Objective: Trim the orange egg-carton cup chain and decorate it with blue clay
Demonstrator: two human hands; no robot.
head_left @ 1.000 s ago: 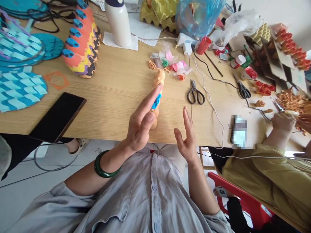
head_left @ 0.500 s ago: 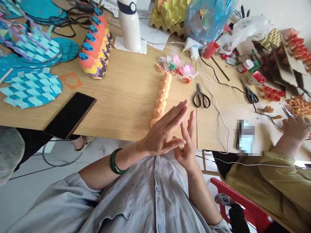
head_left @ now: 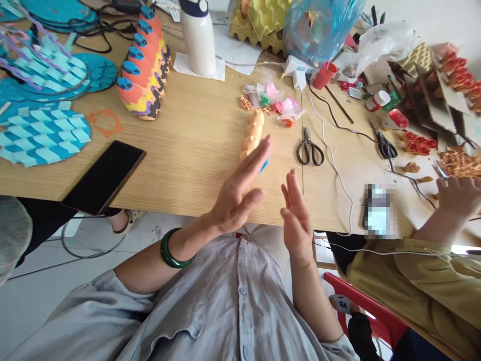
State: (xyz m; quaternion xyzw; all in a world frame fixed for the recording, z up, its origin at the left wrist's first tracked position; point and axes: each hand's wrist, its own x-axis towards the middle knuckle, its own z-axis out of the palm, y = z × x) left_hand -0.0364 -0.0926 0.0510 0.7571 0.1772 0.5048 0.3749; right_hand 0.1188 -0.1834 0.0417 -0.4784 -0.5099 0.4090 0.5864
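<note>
Above the near edge of the pale wood-grain counter (head_left: 195, 150), the left hand (head_left: 240, 193) is held flat with fingers stretched out, a small bright blue piece (head_left: 263, 165) showing just past its fingertips; whether it pinches that piece cannot be told. Beside it but apart, the right hand (head_left: 296, 220) is spread and holds nothing. A row of orange foam lumps (head_left: 252, 135) lies on the counter just beyond the left hand. Black-handled scissors (head_left: 310, 148) rest to the right of that row. A black phone (head_left: 104, 175) lies near the counter's left edge.
</note>
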